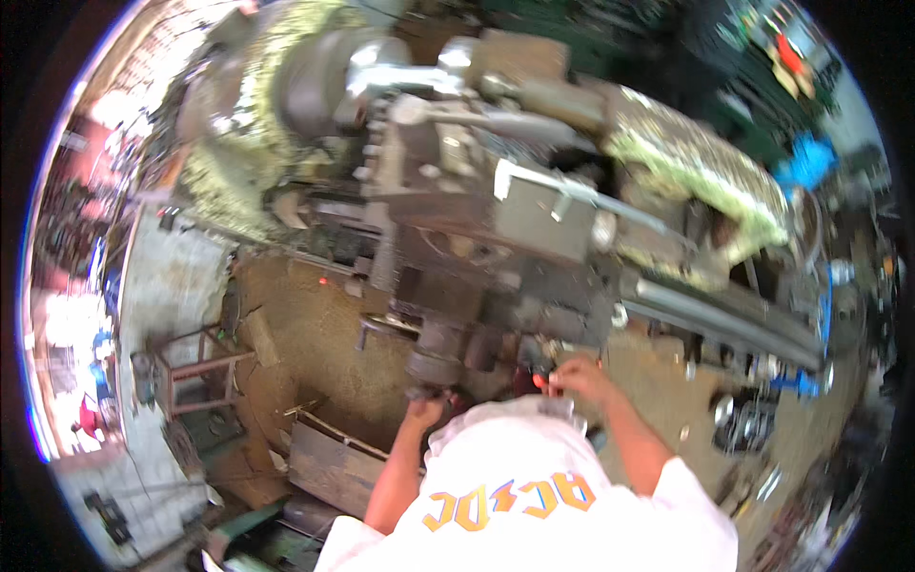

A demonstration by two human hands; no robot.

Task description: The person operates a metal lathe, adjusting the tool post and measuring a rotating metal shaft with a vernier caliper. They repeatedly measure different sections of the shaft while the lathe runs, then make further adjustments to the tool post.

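Note:
A large, worn lathe [477, 214] fills the upper middle, with its carriage [438, 296] just in front of me. My left hand [426, 410] is closed at the front of the carriage, on a dark handwheel [434, 392] below a round metal collar; its fingers are partly hidden. To the right, my right hand [579, 379] has its fingers bent and pressed together at a small red knob [540, 380] on the carriage front. Motion blur softens the fingertips. Up at the left sits the round chuck [319, 81], with a shiny metal part beside it.
A wooden box [338, 462] stands on the floor by my left arm, and a small metal stand [200, 372] is farther left. Long bed rails [724, 319] run off to the right. Dark metal parts [745, 422] lie on the floor at the right.

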